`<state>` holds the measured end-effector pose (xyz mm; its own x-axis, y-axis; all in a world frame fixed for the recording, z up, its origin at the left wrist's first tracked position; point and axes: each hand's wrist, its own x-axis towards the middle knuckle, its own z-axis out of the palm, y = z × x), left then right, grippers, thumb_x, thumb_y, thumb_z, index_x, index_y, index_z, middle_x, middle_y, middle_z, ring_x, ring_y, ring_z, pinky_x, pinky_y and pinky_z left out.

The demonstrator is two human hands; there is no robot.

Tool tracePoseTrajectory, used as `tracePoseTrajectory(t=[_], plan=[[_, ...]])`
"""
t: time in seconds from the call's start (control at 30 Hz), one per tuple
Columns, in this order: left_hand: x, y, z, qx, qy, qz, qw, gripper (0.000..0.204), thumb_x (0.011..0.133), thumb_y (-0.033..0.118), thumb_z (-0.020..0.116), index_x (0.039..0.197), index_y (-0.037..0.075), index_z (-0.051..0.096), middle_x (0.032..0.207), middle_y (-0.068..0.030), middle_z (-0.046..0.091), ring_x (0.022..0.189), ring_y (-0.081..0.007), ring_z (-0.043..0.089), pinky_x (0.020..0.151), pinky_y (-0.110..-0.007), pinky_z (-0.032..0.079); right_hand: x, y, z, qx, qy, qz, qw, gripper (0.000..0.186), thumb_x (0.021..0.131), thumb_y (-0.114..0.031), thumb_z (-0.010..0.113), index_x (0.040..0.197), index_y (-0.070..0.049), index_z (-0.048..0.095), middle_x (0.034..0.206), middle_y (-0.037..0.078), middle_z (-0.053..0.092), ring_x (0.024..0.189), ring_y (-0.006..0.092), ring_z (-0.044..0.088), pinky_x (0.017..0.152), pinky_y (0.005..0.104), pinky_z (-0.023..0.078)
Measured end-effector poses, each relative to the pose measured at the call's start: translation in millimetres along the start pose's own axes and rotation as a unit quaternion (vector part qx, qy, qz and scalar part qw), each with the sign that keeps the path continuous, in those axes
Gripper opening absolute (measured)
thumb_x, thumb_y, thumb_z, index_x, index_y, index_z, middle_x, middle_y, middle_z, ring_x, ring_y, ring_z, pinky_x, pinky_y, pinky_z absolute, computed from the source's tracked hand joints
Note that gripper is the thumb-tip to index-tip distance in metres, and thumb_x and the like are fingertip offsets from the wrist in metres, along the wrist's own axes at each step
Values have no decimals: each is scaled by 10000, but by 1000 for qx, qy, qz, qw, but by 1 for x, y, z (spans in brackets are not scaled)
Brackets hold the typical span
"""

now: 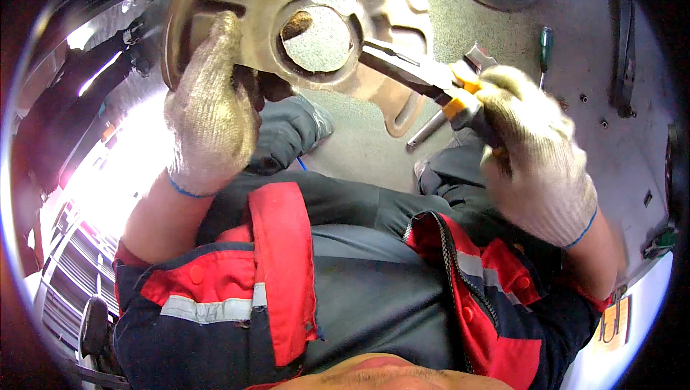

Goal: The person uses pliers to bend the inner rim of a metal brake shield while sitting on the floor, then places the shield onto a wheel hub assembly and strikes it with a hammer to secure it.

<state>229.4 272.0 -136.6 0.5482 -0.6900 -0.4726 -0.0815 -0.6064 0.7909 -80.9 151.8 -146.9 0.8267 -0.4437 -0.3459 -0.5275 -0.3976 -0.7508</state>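
One gloved grip, the left hand [212,106], clasps the brake dust shield [262,23] at its left side, seemingly steadying it; the right hand [539,153] clenches pliers [417,75], nose at the shield's central hole.

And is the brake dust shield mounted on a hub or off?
Off: the left hand holds the brake dust shield raised, and the floor shows through its round central opening, with no hub in it.
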Motion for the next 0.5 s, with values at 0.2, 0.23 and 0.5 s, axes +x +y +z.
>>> tracePoseTrajectory(t=[0.2,0.23,0.5], plan=[[3,-5,-18,10,-12,26,1000,397,1039,223,558,1394,47,532,1133,-94,693,832,-199,694,619,-321,567,14,-7,7,397,-260,185,861,539,769,-153,634,1297,-49,612,1088,160,675,994,253,660,927,374,509],[6,-11,-21,95,-35,76,992,416,1067,339,554,1392,80,531,1154,-92,696,839,-226,702,608,-337,568,12,-4,20,449,-258,182,836,553,772,-154,621,1313,-43,596,1098,138,671,1039,218,631,964,356,483],[-2,-36,-11,159,17,188,969,416,1095,281,484,1451,66,484,1315,-118,642,1144,-261,662,898,-403,591,19,-13,40,514,-231,155,811,519,798,-150,596,1306,-45,582,1069,103,651,1038,188,609,968,337,473]])
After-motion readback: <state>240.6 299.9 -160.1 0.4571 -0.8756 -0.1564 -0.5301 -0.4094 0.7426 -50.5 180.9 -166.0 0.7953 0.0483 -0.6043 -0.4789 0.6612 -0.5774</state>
